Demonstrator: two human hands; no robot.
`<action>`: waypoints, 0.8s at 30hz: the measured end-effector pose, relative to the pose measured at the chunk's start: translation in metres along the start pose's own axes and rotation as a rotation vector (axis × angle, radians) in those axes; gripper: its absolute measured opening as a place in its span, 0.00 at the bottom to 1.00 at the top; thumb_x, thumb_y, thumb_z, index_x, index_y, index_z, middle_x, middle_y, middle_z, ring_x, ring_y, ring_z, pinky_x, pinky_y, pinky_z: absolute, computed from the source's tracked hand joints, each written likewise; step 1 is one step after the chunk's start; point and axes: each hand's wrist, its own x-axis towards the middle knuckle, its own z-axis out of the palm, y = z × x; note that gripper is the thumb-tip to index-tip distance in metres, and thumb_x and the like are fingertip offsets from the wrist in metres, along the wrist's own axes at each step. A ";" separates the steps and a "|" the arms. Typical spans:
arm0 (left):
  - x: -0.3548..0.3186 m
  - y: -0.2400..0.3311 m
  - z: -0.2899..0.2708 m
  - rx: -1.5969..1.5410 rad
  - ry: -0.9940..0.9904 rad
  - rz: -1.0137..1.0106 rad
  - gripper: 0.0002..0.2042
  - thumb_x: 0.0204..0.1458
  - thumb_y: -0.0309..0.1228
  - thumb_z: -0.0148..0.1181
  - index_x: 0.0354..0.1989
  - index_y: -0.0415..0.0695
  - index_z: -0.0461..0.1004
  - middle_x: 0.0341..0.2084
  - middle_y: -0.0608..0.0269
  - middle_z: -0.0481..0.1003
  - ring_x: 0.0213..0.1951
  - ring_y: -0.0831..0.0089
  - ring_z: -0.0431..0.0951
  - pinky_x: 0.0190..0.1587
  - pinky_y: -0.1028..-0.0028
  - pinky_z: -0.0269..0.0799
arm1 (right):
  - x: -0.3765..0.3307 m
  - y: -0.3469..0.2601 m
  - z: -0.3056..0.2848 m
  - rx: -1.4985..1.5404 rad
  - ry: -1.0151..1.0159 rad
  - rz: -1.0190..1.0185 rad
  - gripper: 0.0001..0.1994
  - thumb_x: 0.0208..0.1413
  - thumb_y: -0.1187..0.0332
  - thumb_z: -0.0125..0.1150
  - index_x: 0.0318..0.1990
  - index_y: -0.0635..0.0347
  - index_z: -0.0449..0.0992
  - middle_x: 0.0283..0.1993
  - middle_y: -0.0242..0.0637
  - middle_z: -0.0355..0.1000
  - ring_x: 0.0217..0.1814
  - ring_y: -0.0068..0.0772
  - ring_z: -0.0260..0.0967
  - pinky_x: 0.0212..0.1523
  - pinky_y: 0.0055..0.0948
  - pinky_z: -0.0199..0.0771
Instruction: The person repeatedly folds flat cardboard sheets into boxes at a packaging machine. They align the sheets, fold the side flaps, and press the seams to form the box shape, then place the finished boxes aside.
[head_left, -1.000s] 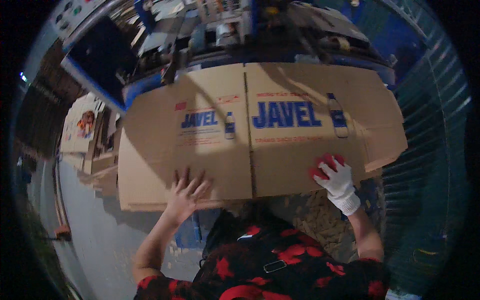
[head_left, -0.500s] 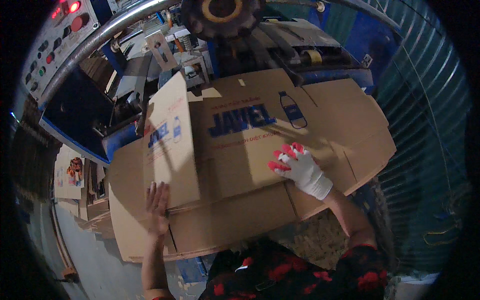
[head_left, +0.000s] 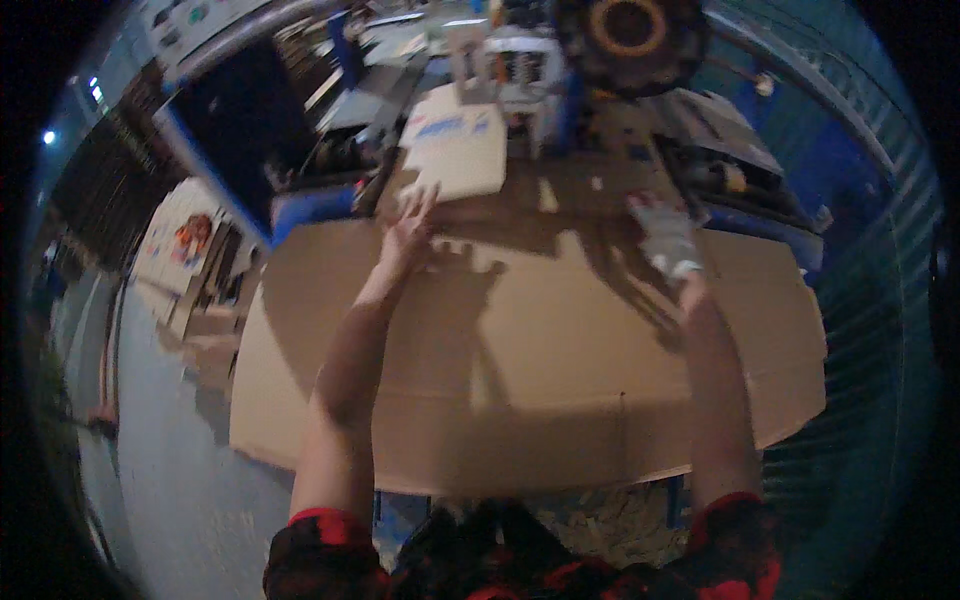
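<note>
The board (head_left: 458, 168) lies at the near side of the machine (head_left: 520, 62), its pale panel bearing blue lettering too blurred to read. The left hand (head_left: 404, 242), bare, is at its near edge, fingers apart; the right hand (head_left: 668, 240), white-gloved with red fingertips, is on its right part, and whether its fingers are apart I cannot tell. Nearer lies a plain brown sheet (head_left: 560, 340). Left, a pile (head_left: 172, 250) shows an orange-red picture and blurred print.
</note>
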 end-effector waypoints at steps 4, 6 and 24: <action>-0.116 -0.012 -0.049 0.203 0.067 -0.099 0.35 0.49 0.36 0.59 0.66 0.56 0.52 0.62 0.61 0.60 0.62 0.59 0.60 0.61 0.56 0.54 | -0.112 0.027 -0.036 0.356 0.074 0.307 0.33 0.46 0.70 0.64 0.62 0.56 0.59 0.62 0.45 0.60 0.62 0.50 0.59 0.60 0.40 0.61; -0.192 -0.084 -0.070 0.061 -0.130 -0.728 0.36 0.47 0.50 0.61 0.64 0.52 0.57 0.60 0.61 0.63 0.60 0.56 0.61 0.59 0.58 0.59 | -0.189 0.058 0.000 0.148 0.123 0.307 0.30 0.52 0.64 0.58 0.63 0.60 0.58 0.64 0.45 0.58 0.68 0.50 0.51 0.66 0.47 0.49; -0.438 -0.164 -0.128 -0.363 0.244 -0.996 0.34 0.39 0.37 0.72 0.51 0.29 0.64 0.40 0.49 0.73 0.42 0.63 0.74 0.44 0.67 0.70 | -0.515 0.024 -0.026 1.697 0.672 1.351 0.27 0.54 0.65 0.58 0.61 0.60 0.61 0.61 0.41 0.63 0.61 0.37 0.61 0.57 0.46 0.62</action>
